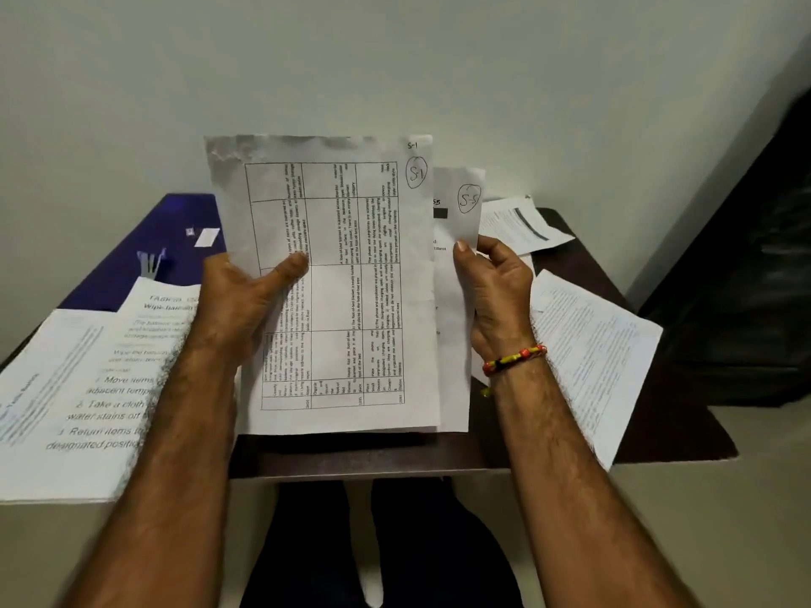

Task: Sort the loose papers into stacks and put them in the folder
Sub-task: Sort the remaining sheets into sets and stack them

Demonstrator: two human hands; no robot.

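- White printed sheets fill the middle of what we see: a table sheet [346, 283] marked "S-1" in its top right corner is held upright in front of us, its printed grid turned sideways.
- We see the left hand [245, 300] gripping that sheet at its left edge, thumb pressed across the front and the fingers hidden behind the paper.
- Just behind it and offset to the right stands a second sheet [456, 230], marked "S-5" in a circle; the two overlap.
- The right hand [496, 296] holds the right edge of this rear sheet, thumb tip on the front and fingers curled behind. A beaded bracelet [513, 359] of red, yellow and black sits on that wrist.
- Both sheets reach down to the dark brown worktop [351, 458]; we cannot tell whether their bottom edges touch it.
- A blue folder [145, 256] lies flat at the far left of the worktop, with a small white label on it.
- Loose papers [87, 401] with large printed text overlap the folder's near edge and overhang the worktop on the left.
- More papers [588, 353] lie on the right side, and another printed sheet [518, 226] lies further back behind the right hand.
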